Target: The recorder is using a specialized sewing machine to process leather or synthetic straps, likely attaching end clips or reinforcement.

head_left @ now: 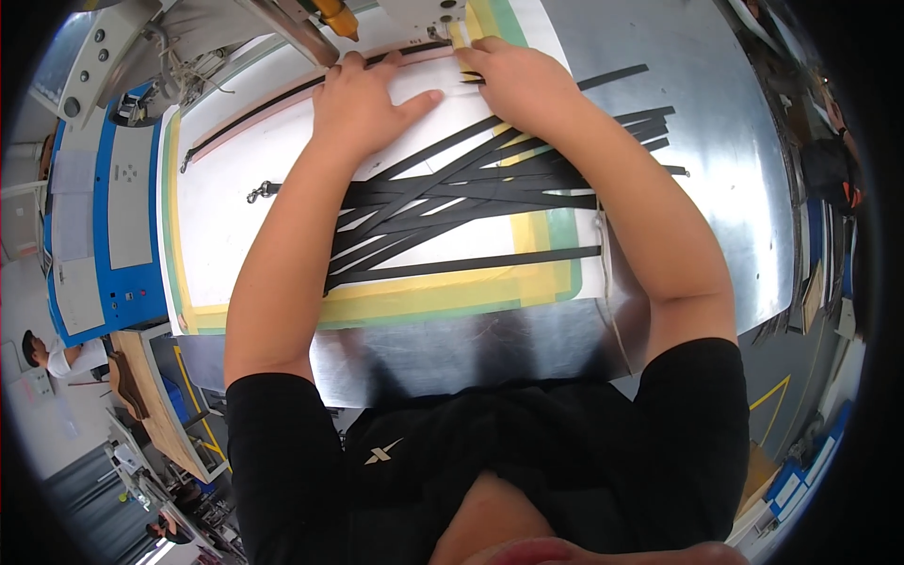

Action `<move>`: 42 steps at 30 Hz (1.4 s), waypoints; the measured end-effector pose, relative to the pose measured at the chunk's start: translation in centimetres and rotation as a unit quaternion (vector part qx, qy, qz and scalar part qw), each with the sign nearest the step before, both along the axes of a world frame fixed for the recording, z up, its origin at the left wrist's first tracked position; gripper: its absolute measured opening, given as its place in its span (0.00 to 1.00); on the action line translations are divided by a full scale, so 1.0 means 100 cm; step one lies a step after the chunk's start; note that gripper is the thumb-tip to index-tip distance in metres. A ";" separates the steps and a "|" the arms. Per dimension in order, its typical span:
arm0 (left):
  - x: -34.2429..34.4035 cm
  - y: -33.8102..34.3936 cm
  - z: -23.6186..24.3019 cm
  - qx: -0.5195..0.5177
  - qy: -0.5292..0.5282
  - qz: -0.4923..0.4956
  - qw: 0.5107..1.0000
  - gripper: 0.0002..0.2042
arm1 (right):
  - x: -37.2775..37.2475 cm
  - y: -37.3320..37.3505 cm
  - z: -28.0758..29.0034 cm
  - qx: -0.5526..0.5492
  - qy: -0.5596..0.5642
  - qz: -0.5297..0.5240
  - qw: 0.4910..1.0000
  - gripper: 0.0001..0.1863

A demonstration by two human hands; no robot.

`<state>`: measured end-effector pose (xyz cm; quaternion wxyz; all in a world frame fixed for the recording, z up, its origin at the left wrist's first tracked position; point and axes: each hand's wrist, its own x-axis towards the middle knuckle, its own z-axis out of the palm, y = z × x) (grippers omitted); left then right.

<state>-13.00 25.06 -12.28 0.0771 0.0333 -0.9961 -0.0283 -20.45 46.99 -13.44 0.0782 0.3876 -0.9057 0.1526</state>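
Observation:
My left hand (pixel 363 105) lies flat, fingers spread, on a white template board (pixel 245 217) with yellow and green borders. It presses near a long black strap with a pink edge (pixel 282 105) that runs along the board's far side. My right hand (pixel 516 83) rests fingers-down on the same board just under the sewing machine head (pixel 414 14), touching the strap's end. Several loose black straps (pixel 471 202) lie crossed in a pile between my forearms. A small metal clip (pixel 256 193) sits at one strap's left end.
The board lies on a shiny metal table (pixel 716 169). A blue and white control panel (pixel 104 217) stands at the left. A thin cord (pixel 607 282) trails off the board's right edge. Other people work at wooden benches (pixel 155 405) at the lower left.

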 end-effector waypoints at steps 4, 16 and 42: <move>0.002 -0.002 -0.002 -0.007 -0.004 -0.001 1.000 0.40 | 0.003 -0.001 -0.001 0.008 -0.019 -0.007 1.000 0.24; 0.007 0.001 0.000 -0.006 -0.014 0.000 1.000 0.43 | 0.012 -0.015 0.010 0.068 -0.012 -0.003 0.998 0.28; 0.048 -0.129 -0.016 0.118 0.068 -0.071 0.988 0.28 | 0.023 -0.027 0.023 0.117 -0.062 -0.048 0.990 0.32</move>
